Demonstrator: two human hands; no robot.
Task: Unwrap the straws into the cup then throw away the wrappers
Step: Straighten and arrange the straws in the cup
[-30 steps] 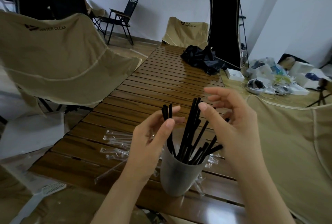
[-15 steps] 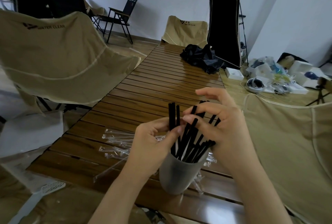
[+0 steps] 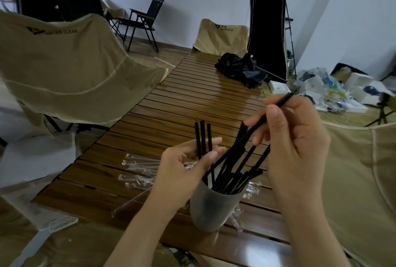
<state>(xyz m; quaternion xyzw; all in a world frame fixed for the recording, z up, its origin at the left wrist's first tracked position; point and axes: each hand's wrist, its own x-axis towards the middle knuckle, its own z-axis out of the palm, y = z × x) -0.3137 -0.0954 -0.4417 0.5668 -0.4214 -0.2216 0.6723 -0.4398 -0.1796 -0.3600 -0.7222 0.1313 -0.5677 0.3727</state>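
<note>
A grey cup (image 3: 211,209) stands near the front of the wooden slat table (image 3: 192,99). Several black straws (image 3: 233,168) stick out of it. My left hand (image 3: 186,168) holds three upright straws (image 3: 202,138) at the cup's left rim. My right hand (image 3: 293,138) pinches one straw (image 3: 278,104) that slants up to the right, its lower end among the straws in the cup. Clear empty wrappers (image 3: 139,170) lie on the table left of the cup, and a few more wrappers (image 3: 251,189) show behind and under it.
Tan camping chairs stand at the left (image 3: 64,56), the right (image 3: 364,181) and the table's far end (image 3: 220,35). A crumpled black bag (image 3: 240,69) lies on the far part of the table. Boxes and clutter (image 3: 325,91) cover the floor at the right.
My right hand has lifted up and to the right, drawing one straw out at a slant. My left hand has kept its hold on the upright straws.
</note>
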